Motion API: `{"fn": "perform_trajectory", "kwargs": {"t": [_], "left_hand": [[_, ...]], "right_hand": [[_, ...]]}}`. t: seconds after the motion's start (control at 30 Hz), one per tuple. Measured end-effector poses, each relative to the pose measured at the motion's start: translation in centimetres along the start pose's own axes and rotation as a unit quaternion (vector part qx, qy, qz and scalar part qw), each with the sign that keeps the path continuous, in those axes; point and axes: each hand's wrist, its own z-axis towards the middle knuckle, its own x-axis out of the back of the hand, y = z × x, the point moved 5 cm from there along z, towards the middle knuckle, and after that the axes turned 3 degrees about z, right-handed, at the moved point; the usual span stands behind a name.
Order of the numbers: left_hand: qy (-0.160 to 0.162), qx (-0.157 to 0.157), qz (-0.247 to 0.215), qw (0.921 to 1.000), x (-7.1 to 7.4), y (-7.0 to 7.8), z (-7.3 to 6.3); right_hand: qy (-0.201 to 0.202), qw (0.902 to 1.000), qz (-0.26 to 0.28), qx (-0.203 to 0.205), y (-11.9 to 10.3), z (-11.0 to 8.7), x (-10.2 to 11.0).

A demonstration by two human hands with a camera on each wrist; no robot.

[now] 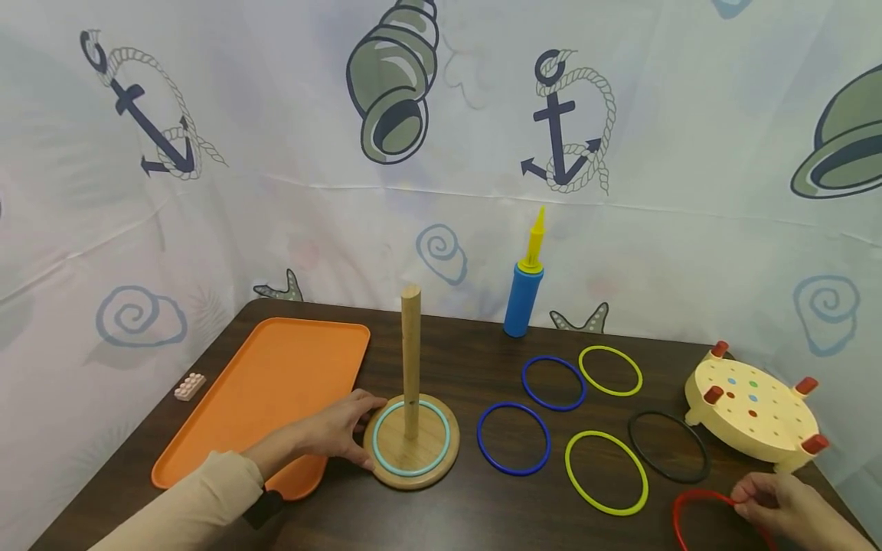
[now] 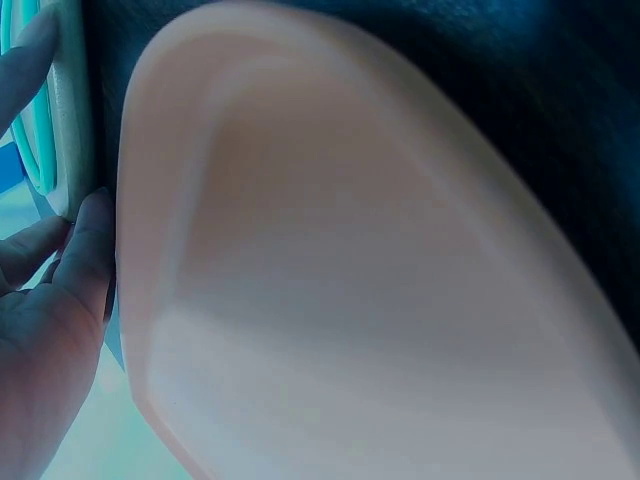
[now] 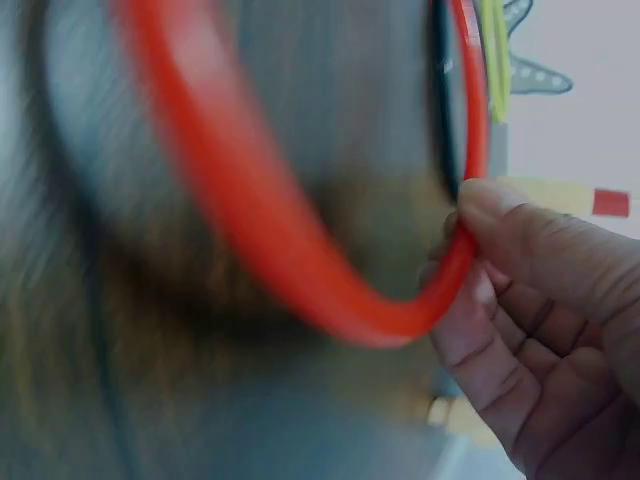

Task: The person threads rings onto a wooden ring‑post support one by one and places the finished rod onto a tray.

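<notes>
Found at the near right: red ring [image 3: 265, 225], pinched by one edge between thumb and fingers of the right grip [image 1: 785, 501]. Found at centre: wooden ring stand [image 1: 411, 398], clasped at its left edge by fingers and thumb of the left grip [image 1: 338, 428], with light-blue ring [image 1: 411, 474] lying round the post [image 1: 411, 329]. Judged liable to swing or tilt, from being held at one edge only; could then strike the post's top or miss it. Likely to drag black ring [image 1: 653, 412] or near yellow ring [image 1: 589, 433] along the tabletop [image 1: 475, 505] in any low leftward sweep. Could slide or tip on a knock, given slackening of the left grip. Could also disturb orange tray [image 1: 289, 383], below the left forearm [image 1: 276, 453], by dropping the wrist.
</notes>
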Motion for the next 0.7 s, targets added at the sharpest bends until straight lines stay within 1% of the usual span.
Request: {"fn": "perform_trajectory", "kwargs": {"t": [0.1,0.13,0.2,0.27,0.37,0.47,0.6,0.7], "left_hand": [[-0.001,0.000,-0.006,1.0000,0.0,0.0,0.0],[-0.001,0.000,-0.008,1.0000,0.0,0.0,0.1],[0.000,-0.002,-0.007,1.0000,0.0,0.0,0.1],[0.000,-0.002,-0.007,1.0000,0.0,-0.1,0.1],[-0.001,-0.002,-0.010,0.9999,0.0,0.0,0.0],[-0.001,-0.001,-0.012,0.9999,0.0,0.0,0.0],[-0.004,0.001,-0.014,0.9999,-0.1,0.0,0.0],[-0.005,0.001,-0.019,0.9998,-0.1,-0.1,0.0]], "right_hand": [[0.041,0.9979,0.007,0.050,-1.6,0.4,0.3],[0.057,0.9970,0.009,0.052,-2.2,0.6,0.4],[0.095,0.9911,0.021,0.092,-3.7,1.2,0.6],[0.129,0.9839,0.030,0.120,-5.5,1.9,0.9],[0.169,0.9711,0.040,0.164,-8.4,3.0,1.1],[0.196,0.9663,0.037,0.163,-11.2,4.2,1.4],[0.214,0.9656,0.039,0.143,-15.0,5.7,1.6],[0.223,0.9641,0.046,0.136,-17.8,6.7,1.7]]}}
